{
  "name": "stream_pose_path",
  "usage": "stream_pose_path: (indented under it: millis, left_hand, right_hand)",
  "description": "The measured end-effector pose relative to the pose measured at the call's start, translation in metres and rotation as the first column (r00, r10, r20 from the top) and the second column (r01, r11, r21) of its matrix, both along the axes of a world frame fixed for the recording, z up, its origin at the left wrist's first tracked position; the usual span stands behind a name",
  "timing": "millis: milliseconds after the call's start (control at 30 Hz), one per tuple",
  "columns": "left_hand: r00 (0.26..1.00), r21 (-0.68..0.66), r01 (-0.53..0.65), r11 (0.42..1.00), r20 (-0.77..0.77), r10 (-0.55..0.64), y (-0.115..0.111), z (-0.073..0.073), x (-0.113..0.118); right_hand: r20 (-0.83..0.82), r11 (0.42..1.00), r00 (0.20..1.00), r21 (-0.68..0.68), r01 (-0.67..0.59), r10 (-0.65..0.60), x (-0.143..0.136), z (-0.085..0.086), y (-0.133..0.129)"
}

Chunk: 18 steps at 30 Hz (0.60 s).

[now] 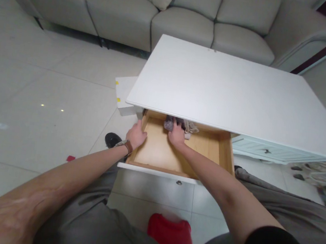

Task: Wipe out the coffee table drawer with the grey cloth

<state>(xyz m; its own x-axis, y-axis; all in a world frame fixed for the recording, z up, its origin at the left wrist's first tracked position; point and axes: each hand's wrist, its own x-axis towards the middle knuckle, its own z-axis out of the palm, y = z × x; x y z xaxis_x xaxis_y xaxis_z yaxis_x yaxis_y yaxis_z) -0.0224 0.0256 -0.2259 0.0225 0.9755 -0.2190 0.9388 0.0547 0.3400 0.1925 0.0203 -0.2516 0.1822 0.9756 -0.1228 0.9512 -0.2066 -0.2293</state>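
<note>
A wooden drawer [156, 153] is pulled out from the white coffee table [237, 95]. My left hand [137, 134], with a watch on its wrist, is closed over the drawer's left side wall. Inside, toward the back, my right hand [177, 133] reaches in with its fingers on a greyish-purple bundle [169, 122] that looks like fabric or plastic. A beige cloth-like item [191, 127] lies just right of those fingers. The tabletop hides the drawer's rear end, and whether my right fingers grip the bundle is hard to make out.
A grey sofa [183, 25] stands behind the table. A white box with yellow marks [127, 90] sits on the floor at the table's left. Below the drawer front is a red stool-like object [170, 233]. A second, closed drawer [278, 152] is at the right.
</note>
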Motion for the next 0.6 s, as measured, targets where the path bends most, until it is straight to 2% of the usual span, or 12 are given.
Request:
stream_pose_path:
  millis: [133, 200, 267, 367, 467, 500, 533, 600]
  left_hand:
    - [1.0, -0.002, -0.008, 1.0, 0.007, 0.008, 0.0, 0.002, 0.0]
    - [1.0, 0.004, -0.007, 1.0, 0.003, 0.007, 0.001, 0.001, 0.0]
    - [1.0, 0.008, -0.007, 1.0, -0.005, 0.007, 0.002, -0.001, 0.0]
    - [1.0, 0.003, -0.01, 1.0, -0.016, 0.01, 0.003, 0.0, 0.001]
    - [1.0, -0.012, -0.011, 1.0, -0.024, 0.01, 0.002, 0.005, 0.002]
    - [1.0, -0.016, -0.011, 1.0, -0.026, 0.01, 0.002, 0.007, 0.002]
    - [1.0, -0.018, -0.012, 1.0, -0.028, 0.012, 0.002, 0.007, 0.002]
    - [1.0, -0.016, -0.012, 1.0, -0.026, 0.011, 0.003, 0.007, 0.002]
  right_hand:
    - [-0.068, 0.979, 0.979, -0.049, -0.198, 0.194, -0.065, 0.009, 0.034]
    - [-0.097, 0.966, 0.964, -0.05, -0.254, 0.248, -0.081, 0.013, 0.046]
    - [-0.108, 0.949, 0.945, -0.042, -0.314, 0.308, -0.079, 0.016, 0.048]
    - [-0.066, 0.878, 0.882, -0.085, -0.471, 0.467, -0.047, 0.019, 0.032]
    - [0.022, 0.767, 0.777, -0.177, -0.617, 0.63, 0.004, 0.019, 0.001]
    - [0.052, 0.751, 0.758, -0.192, -0.632, 0.651, 0.023, 0.018, -0.01]
    - [0.076, 0.758, 0.761, -0.195, -0.622, 0.644, 0.042, 0.016, -0.021]
    - [0.117, 0.821, 0.818, -0.199, -0.536, 0.563, 0.083, 0.014, -0.042]
